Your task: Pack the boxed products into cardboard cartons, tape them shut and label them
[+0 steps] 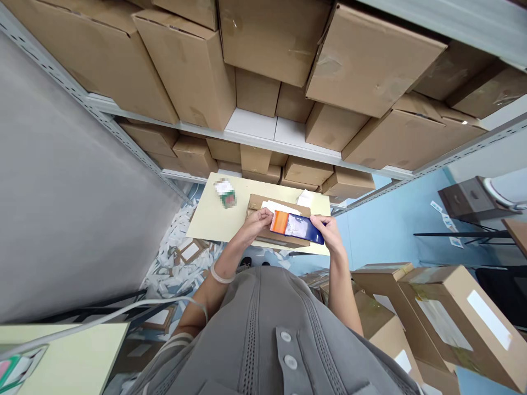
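Between my two hands is a flat orange and dark blue packet (pixel 304 227) with a pale middle section, held above a small open cardboard box (pixel 280 237). My left hand (pixel 258 220) pinches its orange, jagged-edged end. At the other end, my right hand (pixel 328 230) grips the dark blue part with the thumb on top. White paper or packets (pixel 280 207) show inside the box behind the packet. The box sits on a pale yellow table (pixel 218 222). A blurred green and white item (pixel 225 193) lies on the table's left side.
Metal shelving (pixel 288 144) packed with cardboard boxes (pixel 272 38) rises behind the table. Large cartons (pixel 444 312) stand at the lower right. White paper scraps (pixel 168 269) cover the floor at left. A pale cable (pixel 135 304) crosses the lower left, above another table (pixel 78 351).
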Available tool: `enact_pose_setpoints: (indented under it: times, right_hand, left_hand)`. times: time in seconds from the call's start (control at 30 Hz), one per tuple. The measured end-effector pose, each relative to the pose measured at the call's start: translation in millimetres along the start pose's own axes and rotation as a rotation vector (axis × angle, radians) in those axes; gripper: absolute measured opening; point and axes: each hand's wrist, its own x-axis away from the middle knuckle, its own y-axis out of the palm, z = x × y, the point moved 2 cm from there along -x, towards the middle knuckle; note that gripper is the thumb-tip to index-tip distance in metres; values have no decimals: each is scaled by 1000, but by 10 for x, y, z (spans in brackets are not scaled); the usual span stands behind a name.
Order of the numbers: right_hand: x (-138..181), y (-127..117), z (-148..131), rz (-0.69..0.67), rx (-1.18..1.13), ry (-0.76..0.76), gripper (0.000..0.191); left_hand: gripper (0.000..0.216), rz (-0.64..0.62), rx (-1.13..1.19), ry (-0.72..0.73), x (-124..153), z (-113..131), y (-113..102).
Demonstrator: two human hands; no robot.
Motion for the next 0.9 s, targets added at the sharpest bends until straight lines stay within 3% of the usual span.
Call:
enact_pose_setpoints:
  times: [0.13, 0.27, 0.37, 0.63, 0.9]
  right_hand:
    - [-36, -88, -115, 8, 89, -27, 63]
    - [-37, -495, -24, 170, 79, 45, 59]
    - [-48, -768, 93, 198, 93, 119, 56]
    - [-204, -834, 245, 185, 182, 176, 56]
    - [-265, -725, 189, 223, 545, 169, 61]
  left_hand:
    - [28, 8, -40, 63, 70, 300, -387]
    - [21, 251, 52, 209, 139, 649, -1129]
    - [25, 301, 15, 142, 105, 639, -1467]
    - [45, 412, -44, 129, -250, 247, -1492]
    - [50, 433, -120, 102, -471, -40, -1571]
